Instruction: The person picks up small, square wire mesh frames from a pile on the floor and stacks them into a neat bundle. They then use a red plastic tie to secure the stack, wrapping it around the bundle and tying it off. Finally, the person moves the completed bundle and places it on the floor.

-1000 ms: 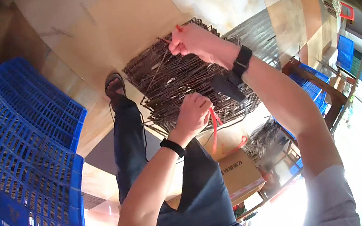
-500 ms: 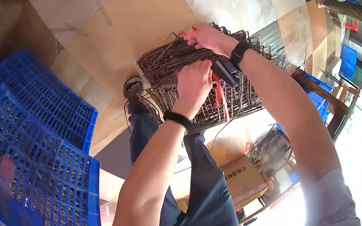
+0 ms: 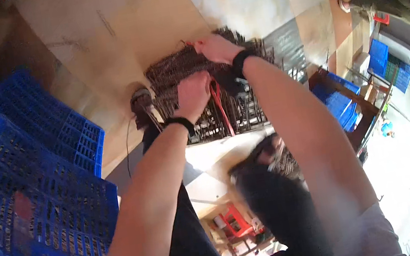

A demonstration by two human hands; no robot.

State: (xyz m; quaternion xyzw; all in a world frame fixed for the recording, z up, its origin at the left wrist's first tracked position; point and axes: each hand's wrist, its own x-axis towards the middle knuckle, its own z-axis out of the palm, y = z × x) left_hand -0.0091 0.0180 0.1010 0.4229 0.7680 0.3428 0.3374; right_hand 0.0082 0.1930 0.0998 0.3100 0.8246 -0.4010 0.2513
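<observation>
A stack of dark bent-wire frames (image 3: 169, 72) lies on the floor in front of me. Over its near part my left hand (image 3: 194, 95) is closed, with a red strap (image 3: 220, 107) running down from its fingertips toward the near edge. Farther off and to the right, my right hand (image 3: 218, 49) pinches a thin red end at the top of the stack. Whether both red pieces are one strap, I cannot tell. A dark blocky object (image 3: 231, 82) sits between my hands below the right wrist, blurred. Each wrist wears a black band.
Blue slatted plastic crates (image 3: 48, 190) fill the left side. My shoe (image 3: 141, 99) stands at the stack's left edge. A red stool (image 3: 235, 221) shows between my legs. At the right are a wooden frame (image 3: 365, 108) with blue crates and another person's legs (image 3: 384, 6).
Both hands stay at the stack, shifted slightly left in the picture. My right leg has swung right, covering the cardboard box, and the red stool has come into view.
</observation>
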